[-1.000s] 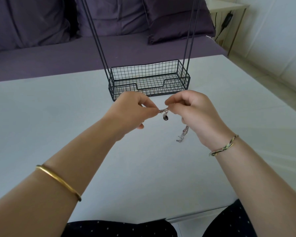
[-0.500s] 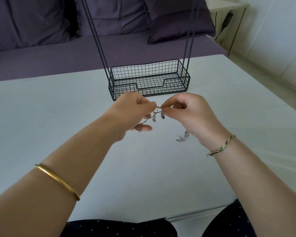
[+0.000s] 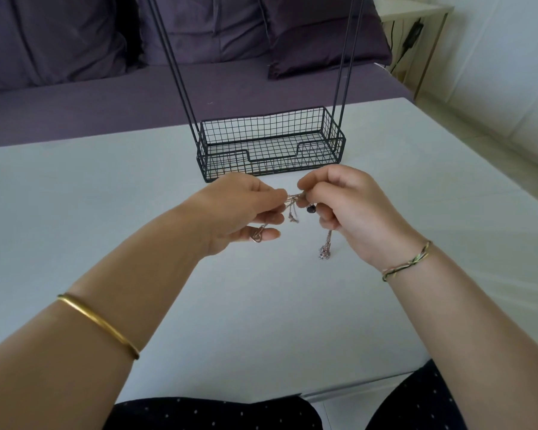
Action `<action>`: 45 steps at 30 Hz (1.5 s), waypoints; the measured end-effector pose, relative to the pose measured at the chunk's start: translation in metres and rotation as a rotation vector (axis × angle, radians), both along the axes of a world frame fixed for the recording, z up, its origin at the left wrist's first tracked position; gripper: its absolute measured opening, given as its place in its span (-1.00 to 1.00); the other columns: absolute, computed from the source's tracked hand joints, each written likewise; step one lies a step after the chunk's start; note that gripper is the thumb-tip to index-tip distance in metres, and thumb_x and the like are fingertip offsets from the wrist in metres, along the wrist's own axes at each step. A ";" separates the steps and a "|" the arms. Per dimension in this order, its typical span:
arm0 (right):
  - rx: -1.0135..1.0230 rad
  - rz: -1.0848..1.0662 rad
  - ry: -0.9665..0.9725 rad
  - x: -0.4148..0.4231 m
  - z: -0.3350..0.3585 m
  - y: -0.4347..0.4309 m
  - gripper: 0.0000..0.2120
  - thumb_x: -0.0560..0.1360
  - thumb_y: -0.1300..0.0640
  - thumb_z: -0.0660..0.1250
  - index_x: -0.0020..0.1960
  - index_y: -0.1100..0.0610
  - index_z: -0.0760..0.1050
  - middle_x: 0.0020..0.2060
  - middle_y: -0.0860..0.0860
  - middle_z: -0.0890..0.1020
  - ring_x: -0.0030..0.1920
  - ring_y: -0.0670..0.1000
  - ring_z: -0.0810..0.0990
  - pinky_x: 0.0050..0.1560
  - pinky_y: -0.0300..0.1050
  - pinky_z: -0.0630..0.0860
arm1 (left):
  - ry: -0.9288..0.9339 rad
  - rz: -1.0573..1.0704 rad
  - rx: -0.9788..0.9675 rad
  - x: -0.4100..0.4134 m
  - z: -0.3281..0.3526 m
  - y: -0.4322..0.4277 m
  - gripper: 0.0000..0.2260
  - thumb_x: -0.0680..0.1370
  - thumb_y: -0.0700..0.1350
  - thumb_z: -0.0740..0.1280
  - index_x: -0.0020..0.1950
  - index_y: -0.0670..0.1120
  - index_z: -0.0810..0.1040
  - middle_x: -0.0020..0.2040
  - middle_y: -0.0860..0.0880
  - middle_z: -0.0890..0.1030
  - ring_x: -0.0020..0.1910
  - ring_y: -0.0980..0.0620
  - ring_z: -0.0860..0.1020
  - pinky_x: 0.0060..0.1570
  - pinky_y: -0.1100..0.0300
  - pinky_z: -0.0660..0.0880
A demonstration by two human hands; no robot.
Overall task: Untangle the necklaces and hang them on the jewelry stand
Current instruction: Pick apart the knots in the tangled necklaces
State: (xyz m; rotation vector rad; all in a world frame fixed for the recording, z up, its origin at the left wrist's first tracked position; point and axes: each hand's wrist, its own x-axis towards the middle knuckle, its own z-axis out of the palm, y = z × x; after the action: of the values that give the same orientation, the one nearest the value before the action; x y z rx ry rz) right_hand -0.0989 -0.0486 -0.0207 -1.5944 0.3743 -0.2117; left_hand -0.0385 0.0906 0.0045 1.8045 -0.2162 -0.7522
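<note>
Together, we pinched the fine, knotted rose-gold necklace chains [image 3: 293, 198] between our left hand [image 3: 236, 209] and right hand [image 3: 351, 206], above the smooth white table [image 3: 106, 212], before the black wire-mesh jewelry stand [image 3: 271, 144].

Left hand [image 3: 239, 209] pinching; right hand [image 3: 348, 206] pinching; forearms converging

One stand [image 3: 277, 167], one necklace tangle [image 3: 293, 198], two hands [image 3: 236, 209] [image 3: 351, 206].

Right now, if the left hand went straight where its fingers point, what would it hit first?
Probably the right hand: the left hand aims at it, only a short stretch of necklaces between. The stand looks farther back; depth is unclear.
</note>
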 end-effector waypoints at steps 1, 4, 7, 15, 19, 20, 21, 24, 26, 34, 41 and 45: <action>-0.007 0.014 0.020 0.000 0.000 0.000 -0.77 0.44 0.37 0.21 -0.21 0.11 0.56 -0.43 -0.03 0.59 -0.49 -0.14 0.38 -0.43 -0.25 0.26 | -0.012 0.000 0.006 0.000 0.000 0.000 -0.87 0.56 -0.15 0.31 -0.15 -0.17 0.51 -0.23 -0.04 0.57 -0.27 0.14 0.55 -0.38 0.30 0.56; -0.036 0.054 0.056 0.000 0.000 0.001 -0.80 0.43 0.30 0.28 -0.23 0.08 0.62 -0.43 -0.05 0.56 -0.53 -0.19 0.38 -0.41 -0.25 0.25 | -0.061 -0.002 0.022 0.000 -0.001 -0.001 -0.85 0.57 -0.15 0.30 -0.17 -0.16 0.51 -0.21 -0.04 0.59 -0.26 0.15 0.56 -0.35 0.31 0.56; -0.093 0.091 0.050 -0.001 -0.001 0.000 -0.87 0.43 0.26 0.34 -0.21 0.09 0.63 -0.40 -0.04 0.56 -0.54 -0.21 0.38 -0.43 -0.29 0.25 | -0.098 0.000 0.027 0.000 -0.002 -0.001 -0.84 0.58 -0.17 0.29 -0.20 -0.15 0.49 -0.19 -0.04 0.61 -0.27 0.15 0.57 -0.37 0.31 0.55; -0.194 0.083 -0.031 0.001 -0.005 -0.004 -0.82 0.44 0.30 0.36 -0.21 0.04 0.60 -0.41 -0.12 0.59 -0.43 -0.25 0.47 -0.41 -0.40 0.31 | -0.089 -0.046 0.070 -0.001 -0.001 0.000 -0.97 0.54 -0.24 0.33 -0.10 -0.18 0.53 -0.25 -0.06 0.56 -0.34 0.12 0.55 -0.39 0.32 0.51; -0.222 0.081 -0.063 -0.001 -0.005 -0.002 -0.86 0.48 0.30 0.31 -0.09 0.08 0.56 -0.29 -0.04 0.62 -0.39 -0.29 0.51 -0.38 -0.46 0.37 | -0.132 -0.093 0.121 -0.002 -0.003 -0.001 -0.92 0.55 -0.27 0.31 -0.04 -0.20 0.60 -0.22 -0.05 0.54 -0.27 0.11 0.53 -0.35 0.30 0.54; -0.227 0.081 -0.075 -0.001 -0.004 -0.001 -0.85 0.48 0.31 0.30 -0.08 0.09 0.55 -0.29 -0.03 0.63 -0.39 -0.30 0.51 -0.38 -0.48 0.36 | -0.148 -0.095 0.136 -0.003 -0.003 -0.001 -0.91 0.55 -0.28 0.29 -0.06 -0.19 0.60 -0.21 -0.05 0.55 -0.26 0.11 0.52 -0.35 0.30 0.56; -0.227 0.082 -0.085 -0.001 -0.004 -0.001 -0.85 0.49 0.32 0.29 -0.08 0.10 0.54 -0.28 -0.02 0.63 -0.39 -0.30 0.51 -0.39 -0.49 0.36 | -0.160 -0.089 0.147 -0.003 -0.003 -0.002 -0.90 0.55 -0.28 0.29 -0.08 -0.18 0.59 -0.19 -0.06 0.54 -0.25 0.11 0.52 -0.33 0.29 0.58; -0.207 0.092 -0.094 -0.001 -0.003 0.000 -0.84 0.49 0.33 0.29 -0.12 0.08 0.50 -0.31 -0.02 0.61 -0.41 -0.25 0.50 -0.40 -0.44 0.35 | -0.166 -0.049 0.154 -0.003 -0.005 -0.004 -0.93 0.56 -0.24 0.29 -0.08 -0.17 0.56 -0.16 -0.07 0.53 -0.24 0.10 0.52 -0.26 0.18 0.61; -0.197 0.116 -0.080 -0.001 -0.003 0.000 -0.84 0.48 0.32 0.30 -0.14 0.08 0.48 -0.33 -0.03 0.61 -0.38 -0.17 0.48 -0.39 -0.38 0.32 | -0.151 -0.022 0.147 -0.002 -0.005 -0.005 -0.93 0.56 -0.22 0.27 -0.07 -0.16 0.54 -0.16 -0.06 0.53 -0.23 0.09 0.52 -0.30 0.19 0.61; -0.222 0.177 -0.026 -0.001 -0.002 0.000 -0.86 0.46 0.30 0.33 -0.15 0.08 0.45 -0.35 -0.04 0.60 -0.36 -0.14 0.46 -0.37 -0.30 0.30 | 0.011 0.027 0.034 -0.002 -0.002 -0.006 -0.90 0.56 -0.27 0.23 -0.14 -0.18 0.49 -0.16 -0.12 0.54 -0.20 0.03 0.51 -0.30 0.13 0.61; -0.246 0.199 -0.030 -0.003 0.001 0.000 -0.79 0.41 0.36 0.27 -0.22 0.05 0.44 -0.28 0.10 0.56 -0.35 -0.03 0.36 -0.36 -0.16 0.26 | 0.077 0.054 -0.009 -0.004 0.000 -0.007 -0.85 0.56 -0.25 0.21 -0.19 -0.20 0.49 -0.18 -0.12 0.48 -0.23 0.00 0.51 -0.26 0.08 0.63; -0.230 0.186 -0.032 -0.002 0.001 -0.001 -0.79 0.41 0.36 0.28 -0.21 0.05 0.44 -0.29 0.10 0.57 -0.39 -0.07 0.37 -0.35 -0.14 0.27 | 0.075 0.056 0.043 -0.003 0.000 -0.006 -0.84 0.55 -0.21 0.18 -0.21 -0.17 0.47 -0.23 -0.11 0.52 -0.32 0.02 0.52 -0.37 0.15 0.56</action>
State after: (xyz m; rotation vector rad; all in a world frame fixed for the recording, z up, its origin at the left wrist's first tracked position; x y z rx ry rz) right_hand -0.1013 -0.0498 -0.0202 -1.8388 0.1788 -0.1409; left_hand -0.0414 0.0850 0.0047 1.8117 -0.1003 -0.7882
